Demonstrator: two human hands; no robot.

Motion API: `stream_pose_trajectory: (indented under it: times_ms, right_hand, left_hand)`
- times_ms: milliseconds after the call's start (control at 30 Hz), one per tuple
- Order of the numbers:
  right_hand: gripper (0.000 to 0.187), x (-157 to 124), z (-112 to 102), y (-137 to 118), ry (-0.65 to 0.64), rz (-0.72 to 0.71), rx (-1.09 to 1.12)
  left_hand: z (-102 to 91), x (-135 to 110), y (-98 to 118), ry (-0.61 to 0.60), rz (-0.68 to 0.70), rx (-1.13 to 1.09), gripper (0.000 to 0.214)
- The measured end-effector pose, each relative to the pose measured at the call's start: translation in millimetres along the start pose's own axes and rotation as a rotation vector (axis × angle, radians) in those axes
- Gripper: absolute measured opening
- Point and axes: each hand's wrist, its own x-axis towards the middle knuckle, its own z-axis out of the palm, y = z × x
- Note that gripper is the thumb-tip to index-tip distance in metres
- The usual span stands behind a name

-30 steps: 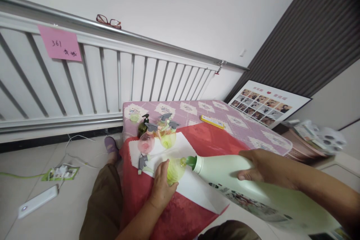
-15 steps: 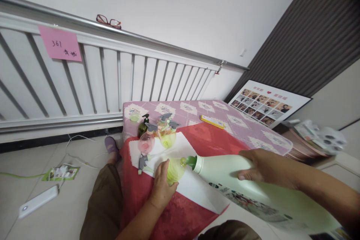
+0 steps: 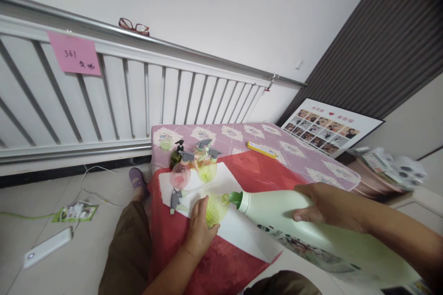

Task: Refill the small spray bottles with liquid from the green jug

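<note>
My left hand (image 3: 201,229) grips a round yellow spray bottle (image 3: 217,209) with its top off, tilted toward the right. My right hand (image 3: 321,205) holds a large pale green jug (image 3: 277,203) nearly on its side. The jug's green spout meets the neck of the yellow bottle; whether liquid flows is hard to make out. A loose grey spray head (image 3: 176,200) lies on the white sheet (image 3: 242,233) left of the yellow bottle. Behind stand a pink spray bottle (image 3: 180,174), another yellow spray bottle (image 3: 206,173) and a dark green pump bottle (image 3: 176,158).
A red cloth (image 3: 263,168) lies under the sheet on the patterned tablecloth (image 3: 235,133). Farther back are a yellow case (image 3: 261,149) and a small green lid (image 3: 165,144). A radiator (image 3: 134,97) lines the wall. On the floor at left sits a power strip (image 3: 74,213) with cables.
</note>
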Motion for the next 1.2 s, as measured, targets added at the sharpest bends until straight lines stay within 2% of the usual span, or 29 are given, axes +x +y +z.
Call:
stream_pose_trajectory:
  times_ms: [1200]
  right_hand:
    - [0.029, -1.0, -0.9, -1.4, -0.005, 0.01, -0.011]
  left_hand:
    - [-2.6, 0.3, 3.2, -0.034, -0.031, 0.006, 0.08]
